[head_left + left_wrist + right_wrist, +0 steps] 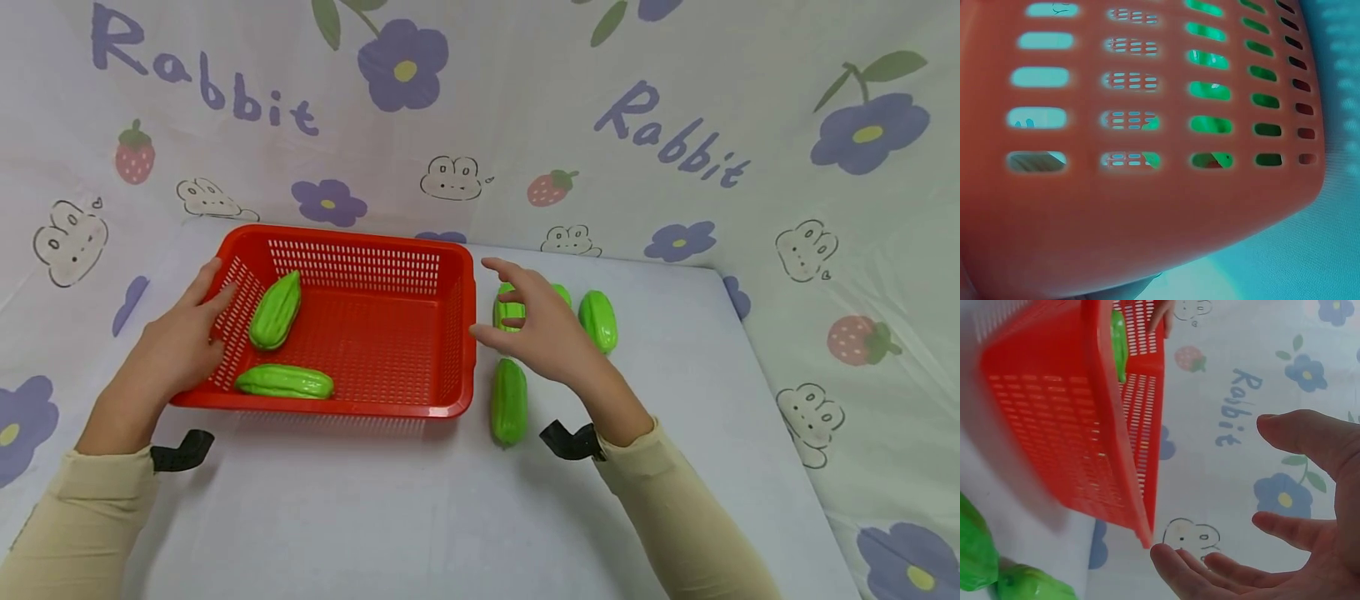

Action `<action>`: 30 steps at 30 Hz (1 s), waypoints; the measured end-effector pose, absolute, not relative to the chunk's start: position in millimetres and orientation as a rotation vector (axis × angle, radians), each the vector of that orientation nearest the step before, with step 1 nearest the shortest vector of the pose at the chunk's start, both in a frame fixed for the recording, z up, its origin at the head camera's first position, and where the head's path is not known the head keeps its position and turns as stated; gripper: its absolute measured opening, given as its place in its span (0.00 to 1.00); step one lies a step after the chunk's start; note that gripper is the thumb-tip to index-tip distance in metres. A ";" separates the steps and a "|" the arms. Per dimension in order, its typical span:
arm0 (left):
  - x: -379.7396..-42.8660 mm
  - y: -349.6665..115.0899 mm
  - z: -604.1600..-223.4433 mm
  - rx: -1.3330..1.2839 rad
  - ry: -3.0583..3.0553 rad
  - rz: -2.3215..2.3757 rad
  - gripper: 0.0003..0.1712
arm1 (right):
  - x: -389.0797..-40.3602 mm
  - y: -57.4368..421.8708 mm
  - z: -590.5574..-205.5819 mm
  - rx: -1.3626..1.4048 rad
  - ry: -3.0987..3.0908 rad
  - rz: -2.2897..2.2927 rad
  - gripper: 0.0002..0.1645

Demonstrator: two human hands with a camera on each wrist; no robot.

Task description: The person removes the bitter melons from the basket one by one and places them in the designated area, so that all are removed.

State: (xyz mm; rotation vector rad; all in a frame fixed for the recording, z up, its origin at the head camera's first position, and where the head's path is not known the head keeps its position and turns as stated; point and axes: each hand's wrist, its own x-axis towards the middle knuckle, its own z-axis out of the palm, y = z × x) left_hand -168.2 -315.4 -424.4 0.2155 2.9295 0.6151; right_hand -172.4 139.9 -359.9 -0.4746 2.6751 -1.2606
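Note:
A red plastic basket (352,408) with slotted walls stands on the table. Two light green ridged gourds lie in its left part: one gourd (275,310) points away, the other gourd (285,381) lies along the near wall. My left hand (180,346) holds the basket's left rim, fingers over the edge; the left wrist view shows mostly the basket wall (1147,212). By the right rim, my right hand (536,325) hovers with fingers spread and holds nothing. Beneath it a gourd (510,310) is partly hidden; another gourd (510,402) lies nearer me.
Farther right on the white table (675,375) lies a gourd (597,321), with another gourd (561,293) partly behind my right hand. A printed cloth (510,108) with rabbits and flowers hangs behind the table's back edge.

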 end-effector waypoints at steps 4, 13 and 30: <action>-167.8 -316.1 -425.1 0.209 2.925 0.609 0.50 | -177.3 132.0 -353.3 -0.488 2.674 -1.264 0.51; -168.3 -317.1 -428.1 0.200 2.928 0.598 0.50 | -190.7 110.2 -341.9 -0.598 2.631 -1.308 0.50; -167.8 -315.6 -426.8 0.196 2.930 0.607 0.51 | -204.0 81.0 -342.6 -0.659 2.639 -1.251 0.48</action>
